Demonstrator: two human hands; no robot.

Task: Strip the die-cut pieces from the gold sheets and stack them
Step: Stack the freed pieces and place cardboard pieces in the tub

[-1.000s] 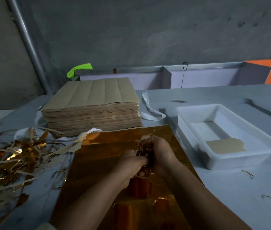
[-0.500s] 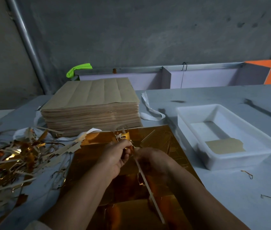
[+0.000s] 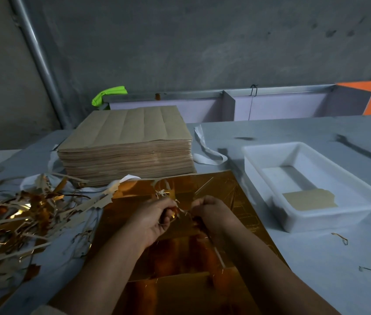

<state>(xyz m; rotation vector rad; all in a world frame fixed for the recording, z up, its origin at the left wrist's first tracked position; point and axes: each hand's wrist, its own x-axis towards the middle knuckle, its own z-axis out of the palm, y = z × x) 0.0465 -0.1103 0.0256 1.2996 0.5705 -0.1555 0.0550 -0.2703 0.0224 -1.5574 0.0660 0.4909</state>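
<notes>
A shiny gold sheet [image 3: 216, 185] lies flat on the table in front of me, under both forearms. My left hand [image 3: 155, 218] grips a crumpled bundle of thin gold scrap strips [image 3: 165, 194] above the sheet's middle. My right hand [image 3: 209, 209] sits just to its right, fingers curled, pinching a thin strip that runs between the two hands. A white tray [image 3: 343, 178] at the right holds a small stack of brown die-cut pieces [image 3: 309, 200].
A thick stack of brown-backed sheets [image 3: 127, 144] stands behind the gold sheet. A heap of gold and brown waste strips [image 3: 18, 214] covers the table's left side. White strapping [image 3: 205, 151] lies beside the stack. A few loose scraps [image 3: 341, 237] lie at the right.
The hands were clasped together, then pulled apart, tearing a long strip off the sheet. Now they are close again, and the left hand's scrap bundle is bigger.
</notes>
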